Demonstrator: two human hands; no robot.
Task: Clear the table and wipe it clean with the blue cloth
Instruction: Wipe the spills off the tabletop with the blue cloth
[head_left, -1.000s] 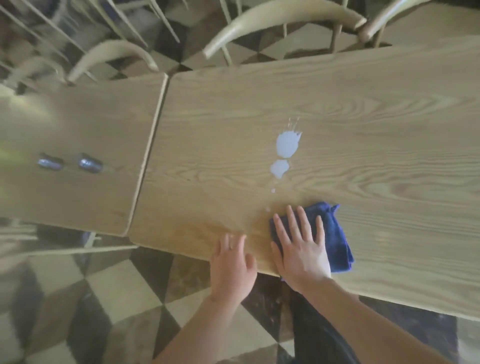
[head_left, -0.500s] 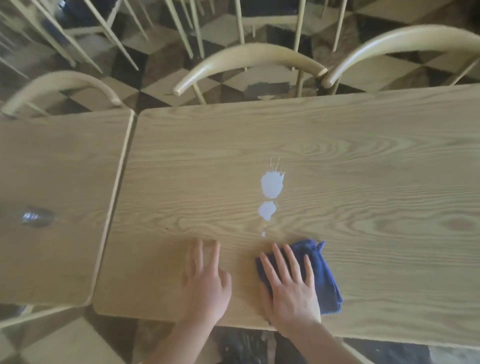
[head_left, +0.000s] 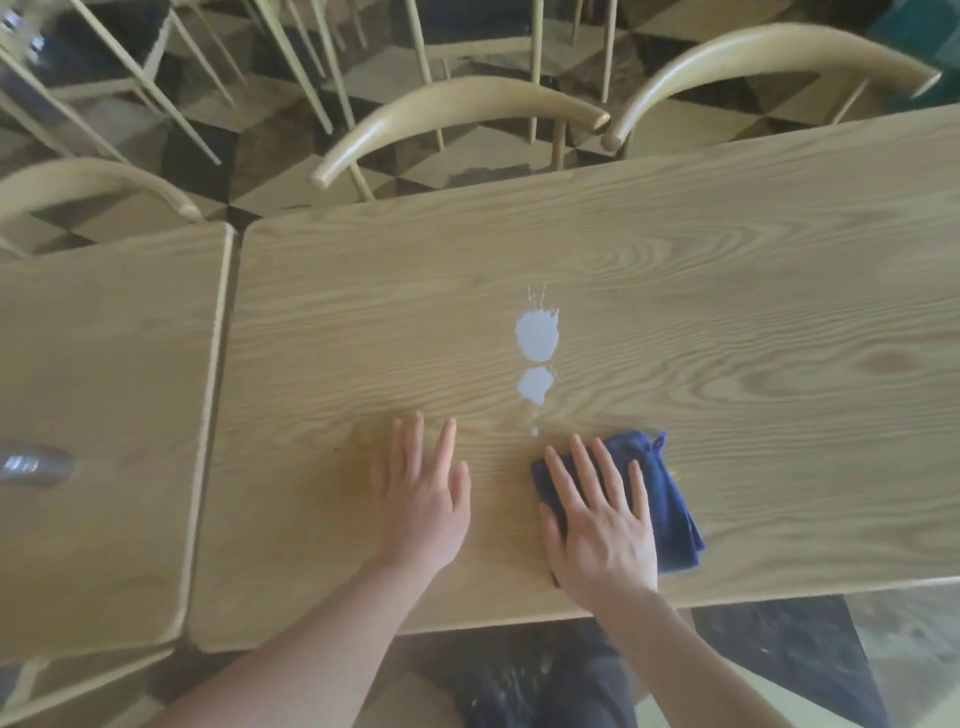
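A folded blue cloth (head_left: 667, 499) lies on the wooden table (head_left: 727, 322) near its front edge. My right hand (head_left: 597, 525) presses flat on the cloth's left half, fingers spread. My left hand (head_left: 423, 499) rests flat on the bare wood just to the left, holding nothing. A white spill (head_left: 537, 335) sits on the table beyond the cloth, with a smaller white blob (head_left: 535, 385) and a tiny drop (head_left: 535, 431) trailing toward my right hand.
A second wooden table (head_left: 104, 415) adjoins on the left, with a narrow gap between. A blurred glass object (head_left: 31, 465) lies at its left edge. Curved wooden chair backs (head_left: 457, 111) line the far side. Checkered floor lies below.
The view has shifted so the table sits lower and more centred. Both hands have slid farther onto the table; my left hand now lies fully on the wood. The cloth stays under my right hand.
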